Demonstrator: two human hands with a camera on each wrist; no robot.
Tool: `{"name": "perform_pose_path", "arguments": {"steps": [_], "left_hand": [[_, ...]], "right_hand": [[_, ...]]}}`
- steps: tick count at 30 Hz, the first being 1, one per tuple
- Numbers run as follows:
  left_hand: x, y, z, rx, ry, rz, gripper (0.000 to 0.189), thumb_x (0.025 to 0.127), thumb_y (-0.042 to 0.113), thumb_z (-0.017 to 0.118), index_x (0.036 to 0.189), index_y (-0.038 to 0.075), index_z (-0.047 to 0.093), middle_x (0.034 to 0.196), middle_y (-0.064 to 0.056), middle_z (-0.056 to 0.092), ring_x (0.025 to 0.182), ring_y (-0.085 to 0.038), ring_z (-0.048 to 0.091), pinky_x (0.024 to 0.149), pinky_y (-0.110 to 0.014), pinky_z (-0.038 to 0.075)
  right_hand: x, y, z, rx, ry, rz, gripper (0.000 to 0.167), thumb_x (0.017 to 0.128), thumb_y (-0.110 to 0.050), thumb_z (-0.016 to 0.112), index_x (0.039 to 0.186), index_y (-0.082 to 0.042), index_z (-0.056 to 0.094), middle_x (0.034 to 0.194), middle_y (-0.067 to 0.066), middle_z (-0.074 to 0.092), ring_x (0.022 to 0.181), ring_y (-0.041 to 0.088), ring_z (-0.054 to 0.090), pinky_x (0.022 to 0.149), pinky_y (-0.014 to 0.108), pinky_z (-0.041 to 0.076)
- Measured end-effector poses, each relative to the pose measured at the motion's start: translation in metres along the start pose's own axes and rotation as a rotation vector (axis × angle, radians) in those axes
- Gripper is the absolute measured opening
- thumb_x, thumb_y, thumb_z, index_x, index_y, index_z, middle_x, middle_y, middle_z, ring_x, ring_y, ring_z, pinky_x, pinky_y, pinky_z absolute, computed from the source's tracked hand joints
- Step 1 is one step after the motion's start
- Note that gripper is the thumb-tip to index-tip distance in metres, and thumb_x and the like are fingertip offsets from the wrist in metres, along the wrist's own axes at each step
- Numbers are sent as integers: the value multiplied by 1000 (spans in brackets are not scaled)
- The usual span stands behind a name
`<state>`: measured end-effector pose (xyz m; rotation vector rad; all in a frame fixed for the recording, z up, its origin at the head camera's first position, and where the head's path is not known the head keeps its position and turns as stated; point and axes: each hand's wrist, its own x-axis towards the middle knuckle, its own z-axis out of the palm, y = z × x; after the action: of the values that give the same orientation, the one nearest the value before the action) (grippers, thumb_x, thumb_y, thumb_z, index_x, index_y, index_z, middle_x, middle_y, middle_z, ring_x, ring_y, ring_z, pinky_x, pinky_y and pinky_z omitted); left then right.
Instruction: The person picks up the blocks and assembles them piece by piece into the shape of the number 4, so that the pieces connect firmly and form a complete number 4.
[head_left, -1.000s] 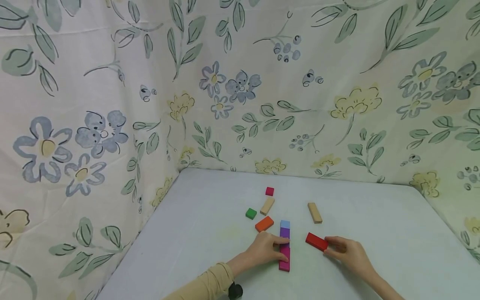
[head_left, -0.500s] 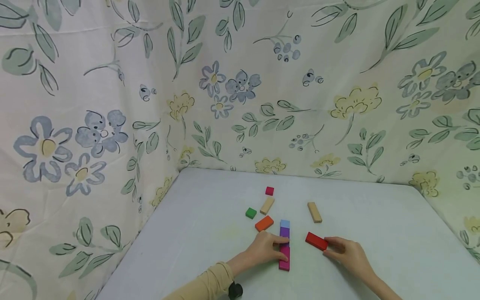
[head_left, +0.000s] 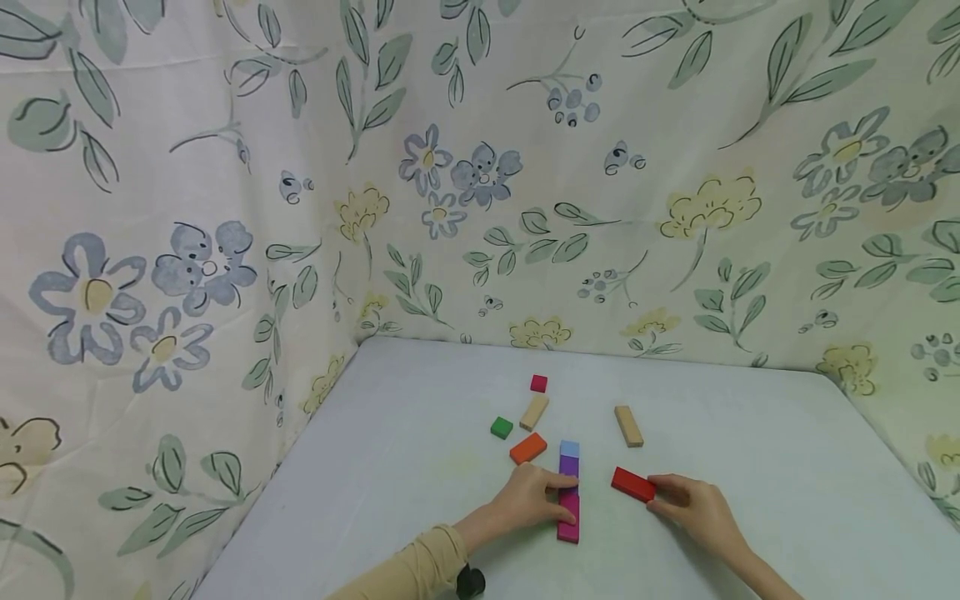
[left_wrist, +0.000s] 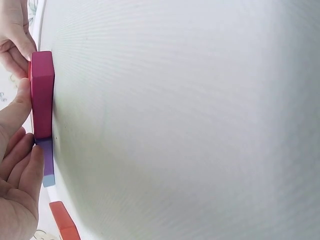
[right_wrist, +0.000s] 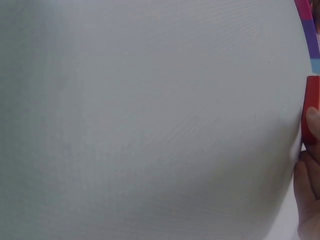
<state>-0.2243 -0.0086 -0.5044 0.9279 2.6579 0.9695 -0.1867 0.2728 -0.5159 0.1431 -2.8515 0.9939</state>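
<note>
In the head view a row of blocks runs away from me: a magenta block point(head_left: 568, 530) nearest, then a purple block point(head_left: 569, 467) and a light blue block point(head_left: 569, 448). My left hand point(head_left: 522, 497) holds the magenta block from the left, thumb across it and index finger near its joint with the purple one. The left wrist view shows the thumb at the top edge of the magenta block point(left_wrist: 43, 100). My right hand point(head_left: 697, 508) pinches the right end of a red block point(head_left: 630, 483), which lies slanted to the right of the row.
Left of the row lie an orange block point(head_left: 528, 448), a green block point(head_left: 502, 427), a tan block point(head_left: 534, 412) and a small red block point(head_left: 538, 383). Another tan block point(head_left: 628, 426) lies beyond the right hand. Floral cloth point(head_left: 570, 275) hangs behind the white table point(head_left: 420, 400).
</note>
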Motion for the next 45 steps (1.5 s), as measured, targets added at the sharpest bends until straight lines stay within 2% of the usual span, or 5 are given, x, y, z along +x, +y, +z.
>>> {"name": "perform_pose_path", "arguments": {"steps": [4, 13, 20, 37, 45], "left_hand": [[0, 0, 0, -1, -1, -2, 52, 73, 31, 79, 123, 22, 65, 100, 8, 73, 74, 5, 50, 50, -14, 29], [1, 0, 1, 15, -2, -6, 52, 73, 32, 79, 123, 22, 64, 114, 8, 69, 78, 6, 51, 51, -14, 31], [0, 0, 0, 29, 1, 14, 53, 73, 32, 79, 123, 22, 64, 123, 7, 64, 86, 6, 54, 53, -11, 33], [0, -1, 0, 26, 1, 6, 53, 73, 33, 79, 123, 22, 65, 119, 6, 67, 73, 7, 48, 50, -14, 28], [1, 0, 0, 29, -4, 7, 53, 73, 33, 79, 123, 22, 64, 120, 7, 66, 79, 7, 51, 52, -13, 31]], "right_hand": [[-1, 1, 0, 21, 11, -9, 37, 73, -12, 79, 109, -6, 70, 104, 11, 72, 92, 23, 68, 75, 25, 56], [1, -1, -4, 60, -37, 10, 38, 76, -12, 77, 111, -4, 69, 109, 15, 70, 96, 26, 68, 76, 28, 56], [1, -6, -10, 54, -4, -35, 37, 74, -13, 79, 109, -4, 70, 107, 14, 71, 93, 27, 69, 73, 27, 56], [11, -10, -20, 85, 37, -123, 37, 78, -11, 76, 113, -3, 68, 110, 17, 70, 97, 31, 68, 74, 27, 57], [16, -19, -27, 124, 53, -153, 39, 78, -10, 76, 114, 0, 67, 112, 22, 68, 98, 35, 67, 74, 30, 57]]}}
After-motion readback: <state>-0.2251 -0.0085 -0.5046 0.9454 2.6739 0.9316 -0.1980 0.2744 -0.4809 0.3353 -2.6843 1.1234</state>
